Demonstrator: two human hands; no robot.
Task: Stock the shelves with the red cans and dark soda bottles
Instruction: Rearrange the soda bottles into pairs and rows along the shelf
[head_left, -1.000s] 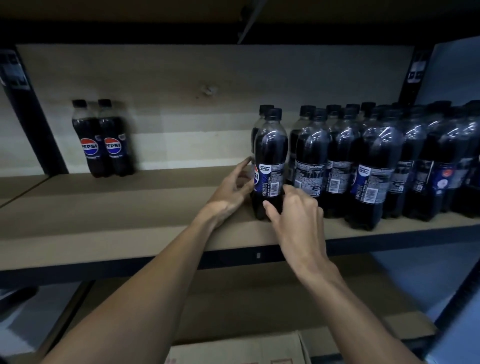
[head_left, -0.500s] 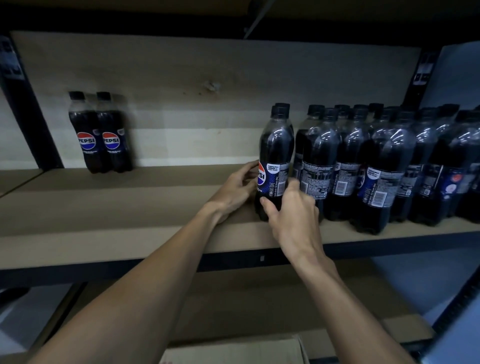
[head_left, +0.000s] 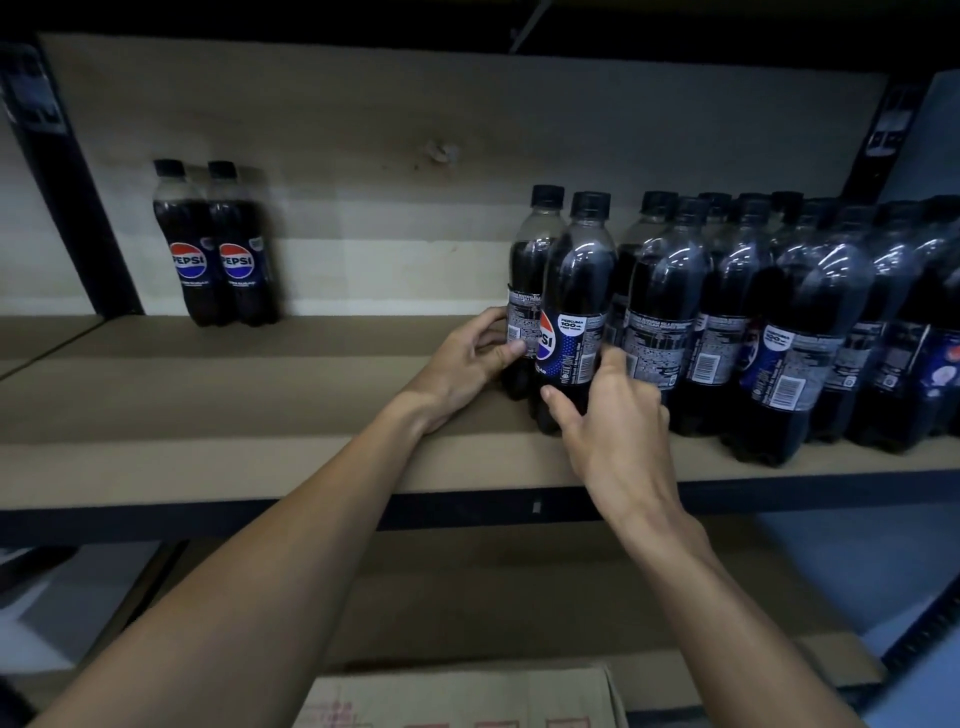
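Soda bottle (head_left: 574, 291) at the front stands on the shelf (head_left: 234, 462), just beside the stocked row (head_left: 779, 332). My right hand (head_left: 613, 431) grips its lower body; my left hand (head_left: 462, 364) pinches the rear bottle (head_left: 527, 260). Risk, I judge: a careless twist topples either into its neighbours.

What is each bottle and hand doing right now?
Front dark plastic soda bottle: upright, capped, gripped by right hand.
Dark plastic bottle behind it: upright, capped, held by left hand.
Two dark Pepsi bottles, back left: upright, capped, untouched.
Dark bottles packed at right: upright, capped.
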